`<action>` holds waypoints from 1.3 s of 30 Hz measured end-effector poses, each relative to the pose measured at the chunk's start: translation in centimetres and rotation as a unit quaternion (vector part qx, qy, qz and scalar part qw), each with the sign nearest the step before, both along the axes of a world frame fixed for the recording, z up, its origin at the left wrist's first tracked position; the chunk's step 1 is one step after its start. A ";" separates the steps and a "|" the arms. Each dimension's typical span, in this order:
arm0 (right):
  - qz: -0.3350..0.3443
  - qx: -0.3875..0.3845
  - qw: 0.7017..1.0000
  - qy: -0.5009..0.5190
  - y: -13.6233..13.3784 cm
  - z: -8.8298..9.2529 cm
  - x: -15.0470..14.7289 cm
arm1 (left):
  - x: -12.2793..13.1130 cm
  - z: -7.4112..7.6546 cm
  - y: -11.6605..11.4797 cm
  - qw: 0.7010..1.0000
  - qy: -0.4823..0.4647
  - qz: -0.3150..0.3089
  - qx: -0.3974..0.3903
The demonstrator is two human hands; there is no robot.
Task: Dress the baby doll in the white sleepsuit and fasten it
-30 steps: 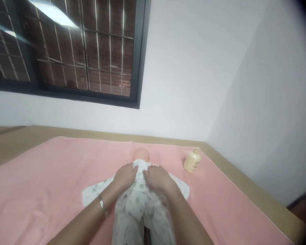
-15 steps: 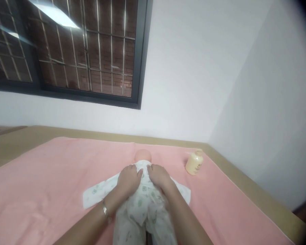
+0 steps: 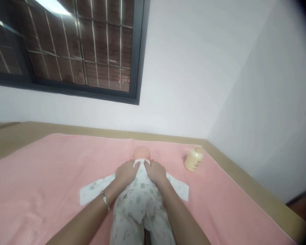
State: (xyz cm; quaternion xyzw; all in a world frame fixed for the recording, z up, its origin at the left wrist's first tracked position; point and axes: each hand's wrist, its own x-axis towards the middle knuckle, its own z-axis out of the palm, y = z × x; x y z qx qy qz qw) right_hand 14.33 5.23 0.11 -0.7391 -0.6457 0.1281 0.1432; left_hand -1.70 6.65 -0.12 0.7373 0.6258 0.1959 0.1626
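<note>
Window (image 3: 104, 51): dark-framed, up to my left, with thin metal bars (image 3: 94, 37) crossing it and a brown brick wall (image 3: 113, 80) behind them; a bright strip of light (image 3: 53, 6) showed near its top.
White wall (image 3: 188, 75): bare plaster ahead of me, meeting a greyer side wall (image 3: 275, 129) at a corner on my right.
Tan surface (image 3: 28, 134): flat, pushed up against the wall, showing as a border around the cloth.
Pink cloth (image 3: 58, 166): spread wide over most of it, mostly smooth, faintly rumpled at the near left.
Bottle (image 3: 193, 160): pale yellow, dark print on its side, near the far right corner of the cloth, well apart from my hands.
Doll (image 3: 142, 185): lying lengthwise mid-cloth, head (image 3: 142, 153) away from me, in white green-printed clothes, both sleeves (image 3: 94, 189) stretched outward.
Left hand (image 3: 125, 173): on one shoulder, thumb angled toward the neck, fingers (image 3: 124, 165) together over the side; a silvery bracelet (image 3: 105, 200) circled the wrist.
Right hand (image 3: 156, 172): mirrored that on the other shoulder, thumb inward, fingers together.
Grip: fingertips hidden, so whether I pinched or merely pressed, I couldn't tell.
</note>
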 end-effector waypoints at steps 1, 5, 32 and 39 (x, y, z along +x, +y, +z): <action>-0.001 0.003 1.000 0.001 0.0 0.0 0.0 | 0.0 -0.2 0.1 1.000 0.000 0.002 0.006; -0.002 -0.001 1.000 0.001 -0.2 0.1 -0.2 | 0.0 -0.5 0.2 1.000 0.003 0.005 0.010; -0.003 -0.010 1.000 0.007 -0.4 0.8 -0.3 | -0.3 -0.4 0.4 1.000 -0.008 0.000 0.010; 0.007 0.049 0.992 -0.118 -3.6 2.1 -2.5 | -0.9 0.1 -0.1 0.999 -0.033 -0.005 -0.005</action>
